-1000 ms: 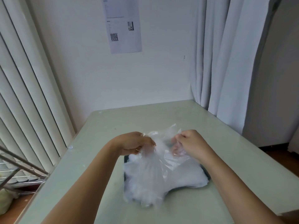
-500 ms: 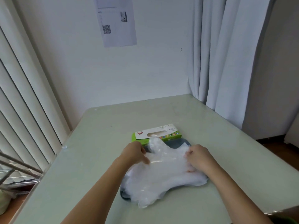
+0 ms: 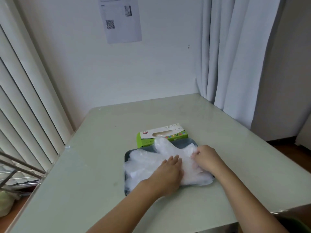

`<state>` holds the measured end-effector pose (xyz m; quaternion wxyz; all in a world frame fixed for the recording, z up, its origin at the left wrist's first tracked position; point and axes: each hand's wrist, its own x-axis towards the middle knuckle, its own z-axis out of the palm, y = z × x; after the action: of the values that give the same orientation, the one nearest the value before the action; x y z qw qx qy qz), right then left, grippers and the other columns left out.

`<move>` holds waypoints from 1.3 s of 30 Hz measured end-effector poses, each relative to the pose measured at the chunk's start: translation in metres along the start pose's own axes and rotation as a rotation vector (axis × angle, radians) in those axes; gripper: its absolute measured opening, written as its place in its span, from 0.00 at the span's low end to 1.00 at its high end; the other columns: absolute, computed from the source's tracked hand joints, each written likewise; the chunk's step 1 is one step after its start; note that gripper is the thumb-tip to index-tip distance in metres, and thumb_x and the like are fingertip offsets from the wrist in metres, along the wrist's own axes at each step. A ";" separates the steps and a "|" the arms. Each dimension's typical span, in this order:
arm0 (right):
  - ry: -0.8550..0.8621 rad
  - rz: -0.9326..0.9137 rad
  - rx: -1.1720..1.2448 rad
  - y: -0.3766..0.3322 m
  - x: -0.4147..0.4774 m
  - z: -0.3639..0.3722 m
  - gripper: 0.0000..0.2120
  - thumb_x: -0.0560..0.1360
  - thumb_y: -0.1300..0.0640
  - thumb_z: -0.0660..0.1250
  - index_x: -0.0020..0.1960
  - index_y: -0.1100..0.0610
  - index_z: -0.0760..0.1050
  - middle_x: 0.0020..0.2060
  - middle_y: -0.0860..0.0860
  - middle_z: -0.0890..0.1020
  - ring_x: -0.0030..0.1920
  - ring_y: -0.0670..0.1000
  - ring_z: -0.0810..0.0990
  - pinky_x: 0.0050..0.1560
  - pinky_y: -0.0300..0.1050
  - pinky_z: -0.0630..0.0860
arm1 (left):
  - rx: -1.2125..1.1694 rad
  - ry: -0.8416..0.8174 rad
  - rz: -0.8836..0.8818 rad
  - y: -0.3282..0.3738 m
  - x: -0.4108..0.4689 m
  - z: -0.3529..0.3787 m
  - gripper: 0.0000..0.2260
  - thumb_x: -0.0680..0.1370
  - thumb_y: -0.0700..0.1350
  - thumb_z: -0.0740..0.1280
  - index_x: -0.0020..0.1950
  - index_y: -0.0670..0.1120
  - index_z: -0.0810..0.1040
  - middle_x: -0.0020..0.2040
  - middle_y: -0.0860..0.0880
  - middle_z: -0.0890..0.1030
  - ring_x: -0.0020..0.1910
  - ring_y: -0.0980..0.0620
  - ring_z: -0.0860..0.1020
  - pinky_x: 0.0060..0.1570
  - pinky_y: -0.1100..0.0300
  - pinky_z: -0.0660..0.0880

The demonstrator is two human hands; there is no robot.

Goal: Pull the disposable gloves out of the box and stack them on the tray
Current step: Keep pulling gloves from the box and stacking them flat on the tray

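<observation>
1. the heap of clear thin plastic disposable gloves (image 3: 151, 163) lies spread over the dark grey rectangular tray (image 3: 126, 153) in the lower middle of the frame. it hides most of the tray and spills over its near right edge.
2. part of one glove rises in front of the green and white cardboard glove box (image 3: 161, 134), which sits just behind the tray's far rim.
3. the left hand (image 3: 168, 174) lies flat on the heap, fingers straight, pressing it down.
4. the right hand (image 3: 206, 158), just to its right, has its fingers curled into the plastic, pinching the gloves.
5. tray and box rest on the pale green glossy worktop (image 3: 84, 182).
6. a white printed sheet with a qr code (image 3: 120, 19) hangs on the wall at upper middle, pale grey curtains (image 3: 235, 56) at upper right, cream vertical blinds (image 3: 25, 98) at left.
</observation>
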<state>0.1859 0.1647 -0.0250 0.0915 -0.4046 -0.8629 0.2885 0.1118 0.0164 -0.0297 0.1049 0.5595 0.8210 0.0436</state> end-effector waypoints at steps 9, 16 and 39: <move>0.325 -0.302 0.258 -0.030 -0.028 0.001 0.16 0.75 0.71 0.57 0.55 0.60 0.79 0.53 0.52 0.81 0.55 0.51 0.79 0.47 0.32 0.66 | -0.054 -0.074 -0.004 -0.007 0.007 0.013 0.25 0.85 0.47 0.47 0.79 0.44 0.42 0.80 0.46 0.42 0.78 0.47 0.42 0.75 0.53 0.42; -0.133 -0.189 -0.288 -0.036 -0.035 0.018 0.11 0.82 0.60 0.52 0.52 0.56 0.73 0.56 0.53 0.78 0.61 0.53 0.75 0.53 0.40 0.65 | -0.095 -0.072 -0.046 -0.001 0.000 0.010 0.25 0.85 0.48 0.46 0.79 0.43 0.41 0.79 0.45 0.42 0.78 0.48 0.41 0.75 0.55 0.41; -0.290 -0.207 -0.617 -0.015 -0.038 -0.007 0.39 0.68 0.30 0.65 0.70 0.53 0.64 0.68 0.52 0.69 0.68 0.57 0.65 0.63 0.47 0.66 | 0.195 -0.295 -0.320 -0.102 -0.043 -0.035 0.51 0.69 0.72 0.63 0.78 0.53 0.36 0.79 0.51 0.40 0.77 0.43 0.36 0.75 0.45 0.41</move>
<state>0.2039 0.1312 -0.0082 -0.1297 -0.2785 -0.9499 0.0579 0.0261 -0.0602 -0.0098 0.1747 0.4303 0.8752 -0.1352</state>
